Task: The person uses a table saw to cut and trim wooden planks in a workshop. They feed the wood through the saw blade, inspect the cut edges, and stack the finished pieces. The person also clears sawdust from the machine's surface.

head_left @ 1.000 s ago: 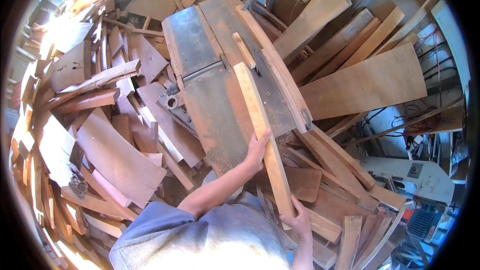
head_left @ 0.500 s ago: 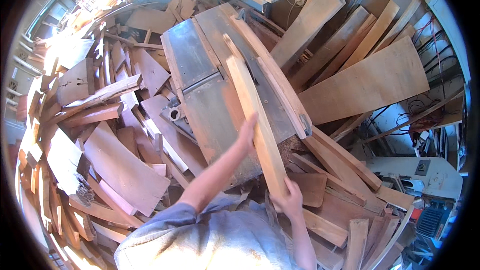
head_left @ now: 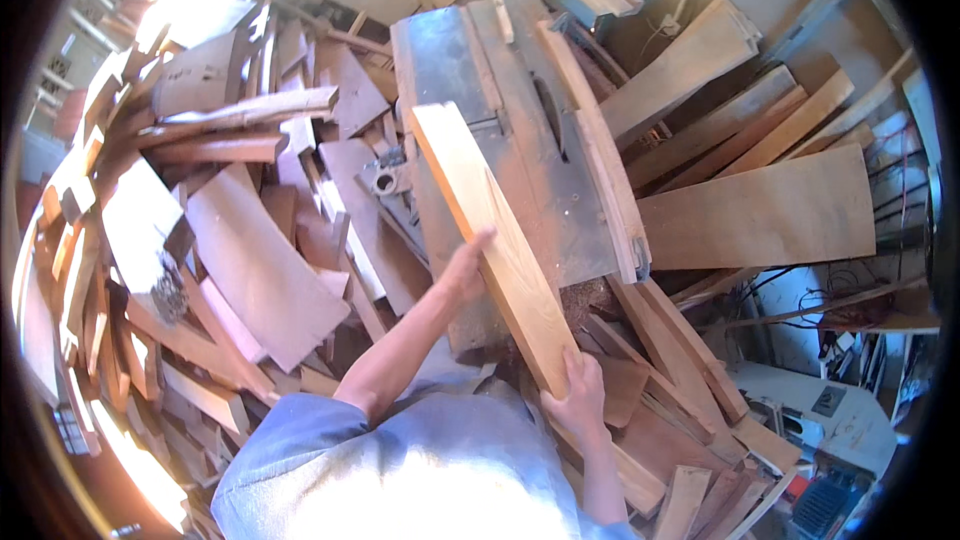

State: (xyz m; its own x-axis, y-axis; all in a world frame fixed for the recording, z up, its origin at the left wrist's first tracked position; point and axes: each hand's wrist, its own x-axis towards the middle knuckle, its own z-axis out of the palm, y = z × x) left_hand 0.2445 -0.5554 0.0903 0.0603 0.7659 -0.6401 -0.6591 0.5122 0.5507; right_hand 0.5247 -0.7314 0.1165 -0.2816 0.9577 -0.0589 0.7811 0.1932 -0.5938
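Pale wood is slanting across the middle of the view: a plank [head_left: 495, 230] is running from upper left to lower right, its far end lying over a machine's dusty table [head_left: 550, 215], its near end reaching past the table's near edge toward the person's shirt [head_left: 400, 450]. Whether it is touching the table, I cannot tell. The left hand [head_left: 466, 268] is grasping the plank's left edge about midway, the thumb showing at the edge while the other fingers are hiding beneath. The right hand [head_left: 578, 390] is clasping the near end, its fingers bending over the right side. A wooden fence [head_left: 608, 185] is running along the table's right side, beside a dark slot [head_left: 549, 118], and a small stick [head_left: 503, 20] is lying near the table's far edge. Boards [head_left: 265, 252] are crowding the left; a broad panel [head_left: 765, 212] is stretching out beyond the fence, and a blue motor [head_left: 825, 508] is sitting at lower right.
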